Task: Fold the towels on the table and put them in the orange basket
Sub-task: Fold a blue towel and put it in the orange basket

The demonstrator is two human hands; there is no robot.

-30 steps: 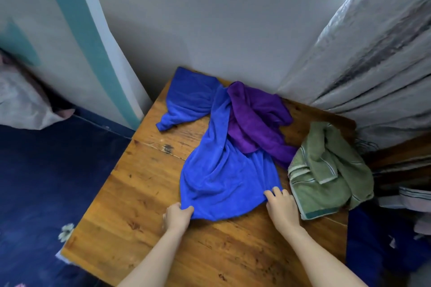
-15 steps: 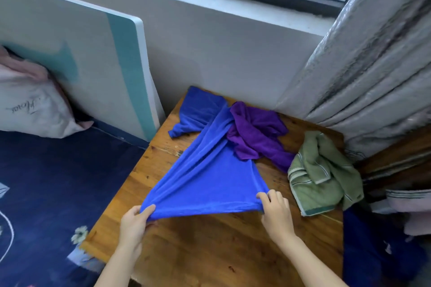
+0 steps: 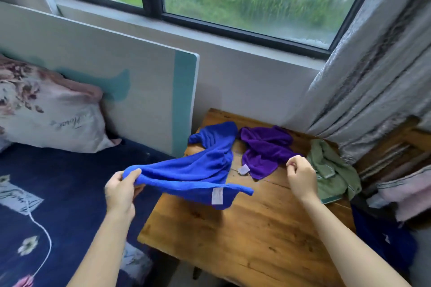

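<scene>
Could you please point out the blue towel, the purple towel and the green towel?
blue towel [image 3: 198, 170]: head view, raised middle folds.
purple towel [image 3: 263, 149]: head view, crumpled centre.
green towel [image 3: 331, 170]: head view, middle.

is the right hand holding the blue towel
No, the right hand is closed on nothing above the table, while only the left hand grips the blue towel.

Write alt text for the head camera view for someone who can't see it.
The left hand lifts a corner of a blue towel off a wooden table while the right hand hovers closed, holding nothing visible. A purple towel and a green towel lie crumpled behind, under a window.
</scene>
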